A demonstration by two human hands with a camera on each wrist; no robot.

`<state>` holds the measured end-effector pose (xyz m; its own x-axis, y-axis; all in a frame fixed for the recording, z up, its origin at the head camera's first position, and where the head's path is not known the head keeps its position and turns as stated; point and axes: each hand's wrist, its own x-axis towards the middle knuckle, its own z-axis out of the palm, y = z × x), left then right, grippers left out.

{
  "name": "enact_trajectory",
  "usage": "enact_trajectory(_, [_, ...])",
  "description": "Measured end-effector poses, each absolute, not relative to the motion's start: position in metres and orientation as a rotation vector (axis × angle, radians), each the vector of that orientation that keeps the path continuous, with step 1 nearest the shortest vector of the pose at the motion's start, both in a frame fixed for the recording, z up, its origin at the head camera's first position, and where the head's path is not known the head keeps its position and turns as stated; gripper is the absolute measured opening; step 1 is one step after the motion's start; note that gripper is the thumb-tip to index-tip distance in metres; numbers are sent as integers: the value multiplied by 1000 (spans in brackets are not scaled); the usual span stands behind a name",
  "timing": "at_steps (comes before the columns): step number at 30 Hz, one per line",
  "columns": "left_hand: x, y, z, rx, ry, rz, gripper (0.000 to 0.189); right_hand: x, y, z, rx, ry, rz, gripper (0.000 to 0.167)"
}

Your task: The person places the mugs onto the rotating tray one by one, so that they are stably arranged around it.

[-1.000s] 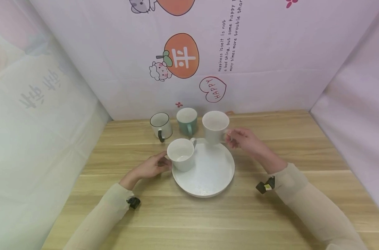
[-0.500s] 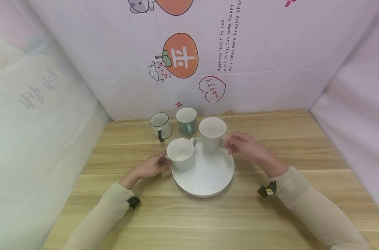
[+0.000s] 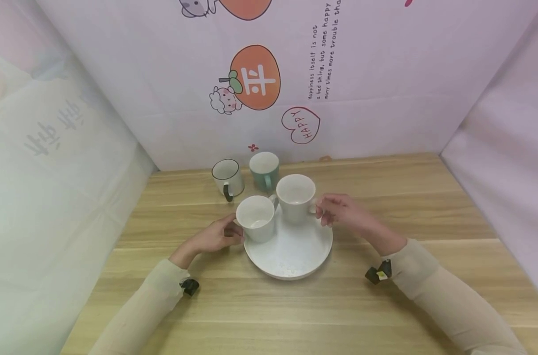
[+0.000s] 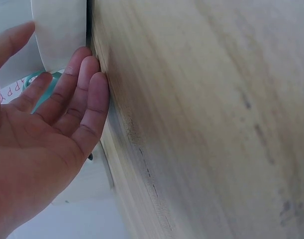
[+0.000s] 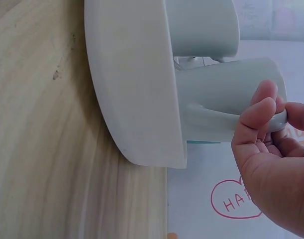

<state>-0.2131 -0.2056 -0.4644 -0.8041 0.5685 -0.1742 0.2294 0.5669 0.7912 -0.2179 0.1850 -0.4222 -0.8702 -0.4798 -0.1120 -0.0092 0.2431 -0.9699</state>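
My right hand [image 3: 342,211] pinches the handle of a white mug [image 3: 295,204], upright over the back of a round white tray [image 3: 291,261]. In the right wrist view, thumb and fingers hold that handle, and the tray's rim hides the mug's base. A second white mug [image 3: 254,224] stands on the tray's left part, its handle pointing toward the first. My left hand [image 3: 213,236] is at the tray's left edge, beside this second mug. The left wrist view has its fingers loosely bent by the tray's side wall [image 4: 62,35], holding nothing.
Behind the tray, a white mug with black rim and handle [image 3: 233,185] and a teal mug [image 3: 265,176] stand on the wooden table [image 3: 269,315]. A printed white cloth [image 3: 371,123] hangs along the table's back edge.
My right hand has brought its white mug left, down and nearer, from the tray's back edge to beside the other white mug. My left hand has stayed in place.
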Motion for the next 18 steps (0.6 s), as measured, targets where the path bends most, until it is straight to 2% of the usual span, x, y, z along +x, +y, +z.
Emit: enact_trajectory(18, [-212, -206, -461, 629, 2327, 1165, 70, -220, 177, -440, -422, 2124, -1609, 33])
